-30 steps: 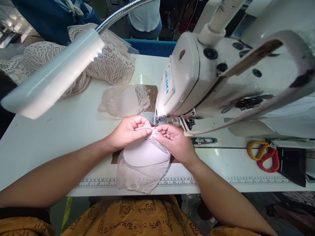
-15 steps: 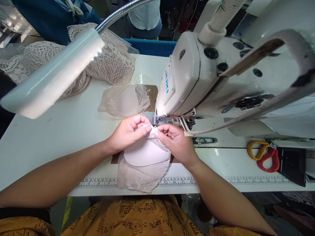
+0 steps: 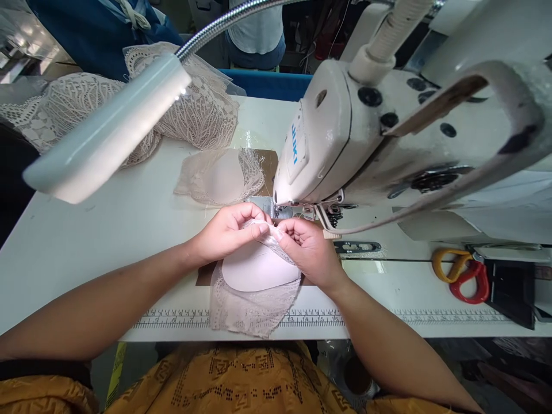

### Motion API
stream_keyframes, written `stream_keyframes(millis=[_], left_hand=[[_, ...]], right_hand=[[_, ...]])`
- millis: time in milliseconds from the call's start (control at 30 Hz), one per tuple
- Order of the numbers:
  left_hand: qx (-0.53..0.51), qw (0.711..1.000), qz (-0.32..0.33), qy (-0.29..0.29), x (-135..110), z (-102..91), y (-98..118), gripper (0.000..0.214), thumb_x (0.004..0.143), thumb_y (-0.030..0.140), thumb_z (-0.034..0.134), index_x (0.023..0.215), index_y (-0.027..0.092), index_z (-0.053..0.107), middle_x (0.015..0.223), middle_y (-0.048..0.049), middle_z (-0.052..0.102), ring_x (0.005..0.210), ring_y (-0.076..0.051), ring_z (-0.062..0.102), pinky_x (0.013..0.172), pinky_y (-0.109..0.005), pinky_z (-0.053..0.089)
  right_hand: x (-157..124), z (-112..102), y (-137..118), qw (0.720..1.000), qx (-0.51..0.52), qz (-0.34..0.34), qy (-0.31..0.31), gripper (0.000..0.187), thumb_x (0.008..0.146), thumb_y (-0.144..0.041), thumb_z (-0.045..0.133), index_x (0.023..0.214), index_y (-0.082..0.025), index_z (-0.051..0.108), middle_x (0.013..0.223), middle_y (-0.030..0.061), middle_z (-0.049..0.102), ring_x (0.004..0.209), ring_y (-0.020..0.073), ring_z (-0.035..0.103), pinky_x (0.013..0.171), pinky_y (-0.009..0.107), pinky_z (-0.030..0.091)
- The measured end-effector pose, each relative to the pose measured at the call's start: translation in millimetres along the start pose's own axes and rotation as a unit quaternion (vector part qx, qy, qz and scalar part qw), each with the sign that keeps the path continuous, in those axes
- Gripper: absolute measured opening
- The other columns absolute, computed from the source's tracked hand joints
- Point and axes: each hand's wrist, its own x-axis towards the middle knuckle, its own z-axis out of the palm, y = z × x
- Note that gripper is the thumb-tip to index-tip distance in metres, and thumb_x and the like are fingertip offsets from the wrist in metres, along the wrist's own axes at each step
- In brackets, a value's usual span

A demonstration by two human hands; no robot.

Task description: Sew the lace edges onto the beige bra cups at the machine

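Note:
Both my hands pinch the upper edge of a pale lace bra cup (image 3: 259, 270) just in front of the sewing machine's needle area. My left hand (image 3: 230, 232) has thumb and fingers closed on the edge from the left. From the right, my right hand (image 3: 313, 247) grips the same edge, its thumb close to the left one. The cup's smooth padded side faces up, and its lace hangs down over the ruler strip (image 3: 181, 318) at the table's front. Beyond my hands, another lace cup (image 3: 222, 177) lies left of the white sewing machine (image 3: 328, 132).
A lamp (image 3: 112, 126) on a bendable metal neck reaches over the left side. Behind it lie heaped lace pieces (image 3: 202, 109). Scissors with orange and red handles (image 3: 470, 282) are at the right beside a black holder (image 3: 511, 287). A person (image 3: 256, 34) sits beyond the table.
My fingers have shifted slightly along the lace edge, and the small white bit between them is now covered. The cup remains in both hands. The whole view has moved a little.

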Motion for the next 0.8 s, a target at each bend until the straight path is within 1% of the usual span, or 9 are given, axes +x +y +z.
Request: stream_keyframes(millis=[100, 200, 267, 333, 400, 500, 567, 633, 800], left_hand=[[-0.018, 0.999, -0.030, -0.001, -0.1, -2.6, -1.2, 0.022, 0.085, 0.032, 0.067, 0.081, 0.012, 0.057, 0.081, -0.0022, 0.059, 0.072, -0.010, 0.054, 0.067, -0.021, 0.043], [-0.052, 0.996, -0.059, -0.037, 1.1, -5.3, 1.1, 0.025, 0.084, 0.033, 0.069, 0.082, 0.013, 0.055, 0.076, 0.0001, 0.056, 0.067, -0.008, 0.051, 0.062, -0.020, 0.041], [-0.053, 0.995, -0.065, -0.058, 2.9, -6.5, 4.2, 0.027, 0.078, 0.030, 0.074, 0.089, 0.014, 0.056, 0.076, 0.0008, 0.056, 0.068, -0.009, 0.052, 0.064, -0.020, 0.042], [-0.028, 0.995, -0.067, -0.062, 4.7, -7.1, 7.3, 0.036, 0.074, 0.026, 0.078, 0.101, 0.014, 0.058, 0.077, 0.0011, 0.057, 0.071, -0.010, 0.054, 0.067, -0.021, 0.045], [0.007, 0.995, -0.071, -0.070, 5.6, -7.1, 9.4, 0.037, 0.075, 0.027, 0.077, 0.105, 0.013, 0.061, 0.081, -0.0010, 0.060, 0.074, -0.011, 0.056, 0.070, -0.023, 0.046], [0.046, 0.992, -0.073, -0.088, 5.0, -6.4, 10.6, 0.027, 0.082, 0.035, 0.070, 0.093, 0.010, 0.066, 0.085, -0.0061, 0.065, 0.075, -0.014, 0.059, 0.068, -0.024, 0.047], [0.053, 0.993, -0.074, -0.081, 3.9, -5.7, 10.7, 0.029, 0.084, 0.039, 0.066, 0.086, 0.010, 0.068, 0.080, -0.0062, 0.066, 0.070, -0.013, 0.058, 0.063, -0.024, 0.046], [0.058, 0.994, -0.068, -0.068, 3.0, -4.7, 10.9, 0.030, 0.085, 0.040, 0.066, 0.084, 0.010, 0.068, 0.077, -0.0056, 0.066, 0.067, -0.013, 0.058, 0.061, -0.023, 0.045], [0.105, 0.993, -0.016, -0.049, 2.5, -1.7, 11.3, 0.025, 0.084, 0.036, 0.068, 0.084, 0.011, 0.069, 0.080, -0.0063, 0.068, 0.072, -0.013, 0.060, 0.066, -0.022, 0.048]], right_hand=[[0.2, -0.5, -0.5, 1.000, -0.010, 0.002, -0.002, 0.018, 0.083, -0.030, 0.057, 0.069, -0.019, 0.055, 0.061, -0.0046, 0.049, 0.056, 0.0093, 0.042, 0.052, 0.024, 0.032], [0.8, -0.9, 0.0, 1.000, -0.008, -0.004, -0.003, 0.018, 0.083, -0.029, 0.056, 0.067, -0.019, 0.054, 0.060, -0.0049, 0.047, 0.056, 0.0093, 0.041, 0.053, 0.024, 0.032], [1.2, -1.0, 0.3, 1.000, -0.005, -0.009, -0.004, 0.019, 0.083, -0.028, 0.055, 0.066, -0.019, 0.054, 0.060, -0.0048, 0.047, 0.057, 0.0094, 0.042, 0.054, 0.024, 0.033], [1.4, -1.0, 0.3, 1.000, -0.005, -0.010, -0.007, 0.018, 0.082, -0.027, 0.056, 0.066, -0.019, 0.054, 0.061, -0.0046, 0.047, 0.058, 0.0095, 0.042, 0.055, 0.023, 0.034], [1.2, -1.0, 0.1, 1.000, -0.010, -0.009, -0.011, 0.018, 0.082, -0.028, 0.057, 0.067, -0.019, 0.055, 0.061, -0.0043, 0.049, 0.058, 0.0097, 0.042, 0.054, 0.024, 0.034], [0.4, -1.4, -0.1, 1.000, -0.014, -0.014, -0.013, 0.018, 0.083, -0.029, 0.056, 0.068, -0.019, 0.056, 0.063, -0.0034, 0.051, 0.059, 0.0104, 0.045, 0.056, 0.024, 0.036], [-0.4, -1.8, 0.4, 1.000, -0.016, -0.017, -0.015, 0.018, 0.084, -0.029, 0.056, 0.069, -0.020, 0.057, 0.065, -0.0029, 0.053, 0.061, 0.0109, 0.047, 0.058, 0.024, 0.038], [-1.1, -2.1, 1.5, 1.000, -0.021, -0.015, -0.014, 0.018, 0.084, -0.030, 0.056, 0.070, -0.020, 0.057, 0.066, -0.0027, 0.054, 0.062, 0.0112, 0.048, 0.059, 0.024, 0.039], [-1.1, -2.5, 3.8, 1.000, -0.021, -0.010, -0.015, 0.018, 0.085, -0.032, 0.055, 0.071, -0.020, 0.057, 0.066, -0.0029, 0.055, 0.062, 0.0114, 0.049, 0.058, 0.024, 0.039]])
